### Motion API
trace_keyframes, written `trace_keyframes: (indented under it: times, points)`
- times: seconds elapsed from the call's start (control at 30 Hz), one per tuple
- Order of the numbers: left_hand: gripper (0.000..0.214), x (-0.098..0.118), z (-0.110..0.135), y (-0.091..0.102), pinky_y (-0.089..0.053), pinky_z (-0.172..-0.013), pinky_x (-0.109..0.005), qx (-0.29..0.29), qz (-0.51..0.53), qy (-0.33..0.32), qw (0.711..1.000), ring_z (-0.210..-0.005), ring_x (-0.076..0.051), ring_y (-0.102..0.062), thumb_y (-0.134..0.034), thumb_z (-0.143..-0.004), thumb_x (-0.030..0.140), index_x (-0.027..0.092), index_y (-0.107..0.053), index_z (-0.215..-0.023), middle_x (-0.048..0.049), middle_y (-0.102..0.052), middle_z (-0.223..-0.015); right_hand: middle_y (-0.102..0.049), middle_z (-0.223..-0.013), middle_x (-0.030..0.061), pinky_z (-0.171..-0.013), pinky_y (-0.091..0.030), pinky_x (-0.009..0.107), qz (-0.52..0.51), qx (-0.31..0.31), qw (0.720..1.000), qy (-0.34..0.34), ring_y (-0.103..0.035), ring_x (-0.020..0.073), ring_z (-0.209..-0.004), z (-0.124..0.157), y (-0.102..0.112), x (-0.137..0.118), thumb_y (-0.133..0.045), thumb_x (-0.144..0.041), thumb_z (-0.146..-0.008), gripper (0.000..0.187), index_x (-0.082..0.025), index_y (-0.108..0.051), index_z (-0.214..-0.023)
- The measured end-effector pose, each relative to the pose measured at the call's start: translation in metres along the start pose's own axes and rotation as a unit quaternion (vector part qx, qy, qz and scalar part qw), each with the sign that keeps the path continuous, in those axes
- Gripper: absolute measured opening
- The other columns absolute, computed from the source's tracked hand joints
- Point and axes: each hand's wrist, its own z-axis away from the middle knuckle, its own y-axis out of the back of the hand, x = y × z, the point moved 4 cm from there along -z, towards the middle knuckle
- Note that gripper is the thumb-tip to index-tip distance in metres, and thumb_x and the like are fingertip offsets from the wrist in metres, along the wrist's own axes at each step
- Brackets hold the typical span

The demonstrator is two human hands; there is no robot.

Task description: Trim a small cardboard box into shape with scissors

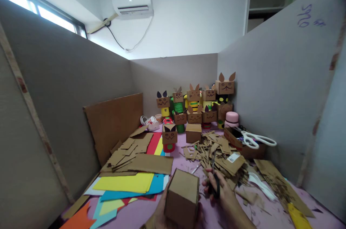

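My left hand (159, 216) is wrapped around a small plain cardboard box (182, 196), holding it up near the bottom edge of the view. Just to its right, my right hand (223, 198) is closed on a pair of dark-handled scissors (214, 176), whose blades point up and away over a heap of cardboard scraps (216, 149). Hand and box are close together, almost touching.
Cardboard animal figures (194, 104) stand in rows at the back. Coloured paper sheets (127, 185) and flat cardboard pieces (135, 157) lie at left, a large cardboard sheet (113, 120) leans on the left partition. White-handled scissors (256, 139) rest on a box at right, beside a pink bottle (231, 119).
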Motion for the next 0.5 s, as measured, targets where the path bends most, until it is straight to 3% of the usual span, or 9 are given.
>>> trace_keyframes:
  times: [0.13, 0.23, 0.4, 0.5]
  points:
    - [0.027, -0.001, -0.002, 0.01, -0.043, -0.088, -0.036, 0.02, 0.01, -0.017, 1.0, -0.089, -0.025, -0.069, -0.06, -0.08, 0.032, 0.01, -0.072, -0.09, -0.0106, -0.077, -0.092, -0.062, -0.073, 0.0003, -0.056, -0.044, 0.024, 0.033, -0.011, 0.999, 0.013, -0.056, 0.0156, -0.065, 0.003, 0.005, 0.012, -0.073, -0.055, -0.067, 0.054, -0.02, -0.057, -0.106]
    - [0.027, 0.0, 0.0, 0.009, -0.043, -0.087, -0.036, 0.016, 0.028, -0.023, 0.999, -0.088, -0.024, -0.068, -0.058, -0.081, 0.032, 0.01, -0.072, -0.09, -0.0106, -0.077, -0.091, -0.061, -0.074, 0.0012, -0.058, -0.043, 0.027, 0.057, -0.026, 0.998, 0.006, -0.055, 0.0165, -0.064, 0.002, 0.006, 0.016, -0.073, -0.057, -0.066, 0.06, -0.019, -0.057, -0.11]
    - [0.055, 0.009, 0.016, -0.004, -0.039, -0.092, -0.039, -0.014, 0.004, -0.029, 0.999, -0.095, -0.03, -0.065, -0.07, -0.068, 0.046, 0.004, -0.067, -0.103, -0.0191, -0.073, -0.1, -0.058, -0.069, -0.0009, -0.06, -0.042, 0.027, 0.093, 0.0, 0.994, 0.049, -0.053, 0.0161, -0.064, 0.007, 0.007, 0.014, -0.075, -0.054, -0.064, 0.061, -0.02, -0.06, -0.112]
    - [0.059, 0.018, 0.022, -0.012, -0.038, -0.092, -0.046, -0.021, -0.048, -0.089, 0.995, -0.101, -0.034, -0.062, -0.079, -0.059, 0.036, 0.015, -0.062, -0.112, -0.0157, -0.071, -0.106, -0.063, -0.078, 0.0028, -0.072, -0.044, 0.029, 0.099, -0.031, 0.992, 0.065, -0.058, 0.0194, -0.075, 0.01, 0.005, 0.012, -0.078, -0.049, -0.061, 0.057, -0.02, -0.064, -0.109]
